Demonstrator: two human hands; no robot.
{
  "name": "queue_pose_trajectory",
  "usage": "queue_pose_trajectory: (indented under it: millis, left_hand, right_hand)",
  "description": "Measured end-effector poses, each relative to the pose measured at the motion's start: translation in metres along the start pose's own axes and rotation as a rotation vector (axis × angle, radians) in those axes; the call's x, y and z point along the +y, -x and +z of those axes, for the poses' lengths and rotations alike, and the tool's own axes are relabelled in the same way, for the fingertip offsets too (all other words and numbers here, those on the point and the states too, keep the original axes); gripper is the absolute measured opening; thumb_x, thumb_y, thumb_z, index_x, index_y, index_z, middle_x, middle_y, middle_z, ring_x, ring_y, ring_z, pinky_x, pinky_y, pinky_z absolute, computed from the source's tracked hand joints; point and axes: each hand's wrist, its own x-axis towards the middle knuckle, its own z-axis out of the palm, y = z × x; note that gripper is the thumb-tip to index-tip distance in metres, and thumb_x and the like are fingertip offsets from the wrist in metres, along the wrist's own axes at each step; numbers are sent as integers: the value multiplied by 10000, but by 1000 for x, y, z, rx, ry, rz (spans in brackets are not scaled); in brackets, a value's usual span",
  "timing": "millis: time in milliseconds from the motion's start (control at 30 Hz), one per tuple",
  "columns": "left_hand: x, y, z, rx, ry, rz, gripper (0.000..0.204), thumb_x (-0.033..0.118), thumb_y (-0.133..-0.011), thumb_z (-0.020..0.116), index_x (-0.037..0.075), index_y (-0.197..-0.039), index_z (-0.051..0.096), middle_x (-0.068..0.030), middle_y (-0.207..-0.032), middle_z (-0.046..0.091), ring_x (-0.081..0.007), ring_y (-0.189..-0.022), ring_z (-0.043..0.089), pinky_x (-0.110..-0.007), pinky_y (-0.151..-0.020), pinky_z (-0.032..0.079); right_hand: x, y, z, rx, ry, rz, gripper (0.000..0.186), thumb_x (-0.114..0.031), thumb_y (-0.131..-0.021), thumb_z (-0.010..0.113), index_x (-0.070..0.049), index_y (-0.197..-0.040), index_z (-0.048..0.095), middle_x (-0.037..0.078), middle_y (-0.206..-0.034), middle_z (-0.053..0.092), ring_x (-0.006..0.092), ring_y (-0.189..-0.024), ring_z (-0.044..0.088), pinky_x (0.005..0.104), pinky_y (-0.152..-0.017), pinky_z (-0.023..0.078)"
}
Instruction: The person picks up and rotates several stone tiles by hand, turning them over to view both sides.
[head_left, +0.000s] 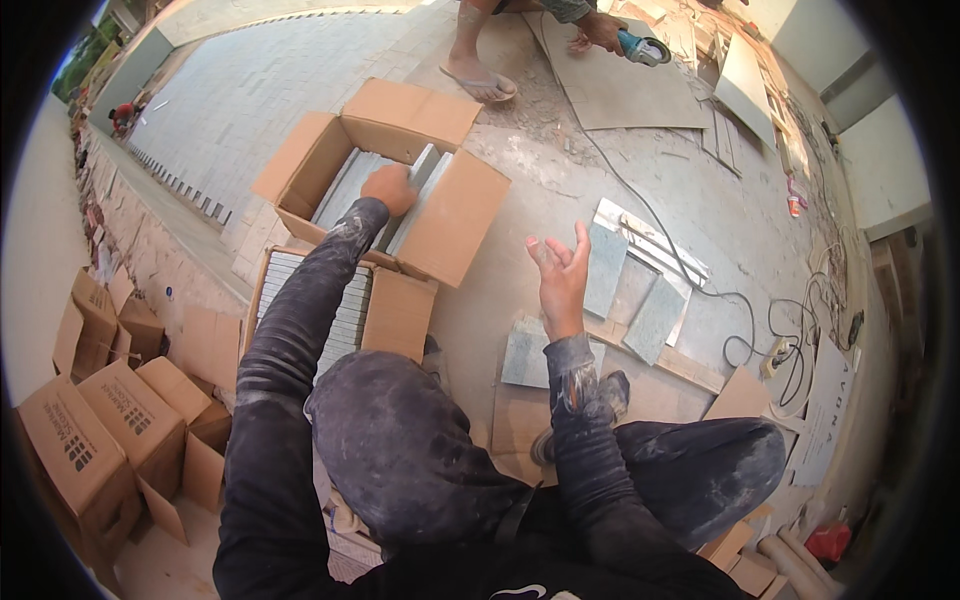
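Note:
My left hand (390,188) reaches into an open cardboard box (290,187), its fingers closed on the top of a grey stone tile (424,165) standing on edge. More grey tiles are packed upright in the box on both sides of it. My right hand (562,285) is raised with fingers apart and holds nothing. Just beyond it, a greenish-grey tile (604,270) and a second one (655,318) lie on pale strips on the floor. Nearer my feet is another tile (525,358).
A second open box (398,315) full of tiles stands by my left arm. Closed and opened cartons (135,415) crowd the left. Ahead, another person's hand holds an angle grinder (643,48) over a large grey board (640,95). Its black cable (640,195) runs across the floor.

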Motion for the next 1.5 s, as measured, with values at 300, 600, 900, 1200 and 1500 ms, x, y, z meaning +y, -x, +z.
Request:
queue_pose_trajectory:
  millis: [300, 600, 900, 1200, 1500]
  left_hand:
    - [-12, 1, -1, -103, 188, 31, 428, 369, -845, 618, 26, -1096, 668, -223, -1051, 660, -359, -1024, 620, -423, -911, 468]
    - [-13, 22, 17, 43, 468, -3, 416, 378, -868, 598, 68, -1136, 669, -214, -1092, 656, -337, -1036, 624, -396, -918, 467]
    - [-19, 11, 39, 71, 710, -72, 409, 319, -911, 561, -18, -1127, 645, -230, -1035, 672, -311, -1023, 631, -350, -899, 458]
    - [-35, 2, 53, -160, 753, -59, 521, 369, -995, 426, -59, -1274, 527, -169, -1251, 590, -232, -1157, 537, -315, -1004, 370]
    - [-25, 7, 36, -314, 719, -169, 628, 506, -951, 487, -48, -1233, 579, -124, -1142, 637, -173, -1025, 580, -291, -926, 417]
  right_hand:
    - [9, -2, -1, 1, 17, 25, 968, -325, -778, 769, -37, -1468, 154, 296, -1289, 455, 304, -1167, 505, 405, -942, 437]
    - [14, 3, 1, -23, 24, 57, 963, -311, -779, 774, -47, -1469, 157, 284, -1293, 455, 309, -1202, 478, 407, -978, 401]
    - [31, -3, 2, -23, 49, 69, 968, -335, -777, 769, -34, -1466, 159, 280, -1286, 465, 310, -1174, 511, 407, -960, 434]
    - [79, -40, -86, 318, 280, 160, 805, -338, -742, 752, -18, -1369, 362, 245, -1241, 512, 358, -1103, 540, 444, -985, 403]
    - [127, -31, -185, 906, 879, 541, 859, -346, -718, 753, -87, -1410, 315, 210, -1411, 319, 346, -1331, 295, 553, -1041, 314]
